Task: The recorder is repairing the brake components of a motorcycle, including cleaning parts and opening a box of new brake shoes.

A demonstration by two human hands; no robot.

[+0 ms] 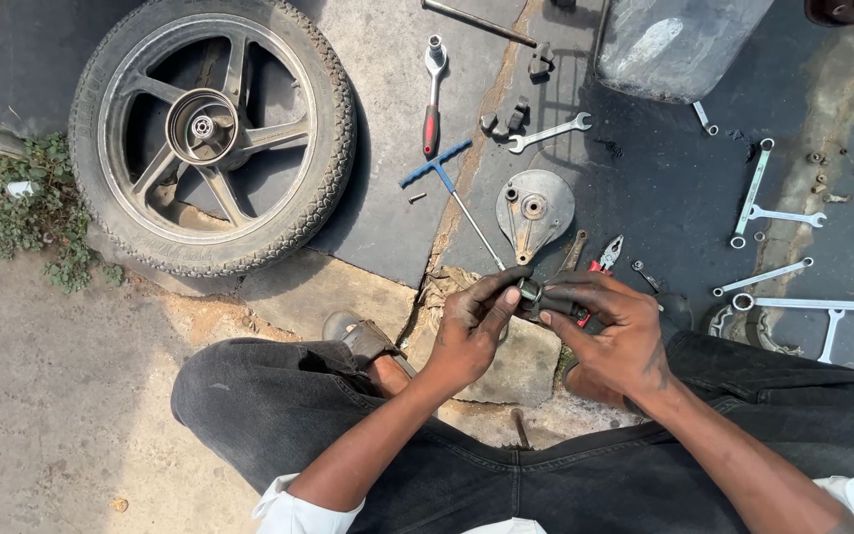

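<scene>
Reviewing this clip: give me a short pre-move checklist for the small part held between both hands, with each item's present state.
1. Both hands on the part: left hand and right hand grip the small metal part between fingertips: ok.
2. Part lifted off the ground: ok.
3. Part's kind and condition: too small and covered to judge: cannot tell.
4. Tools nearby: blue T-handle wrench, red-handled pliers and round brake plate lie just ahead: ok.
5. Wheel lies flat, apart from the hands: ok.
6. Small loose hardware is scattered, not gathered: not ok.
</scene>
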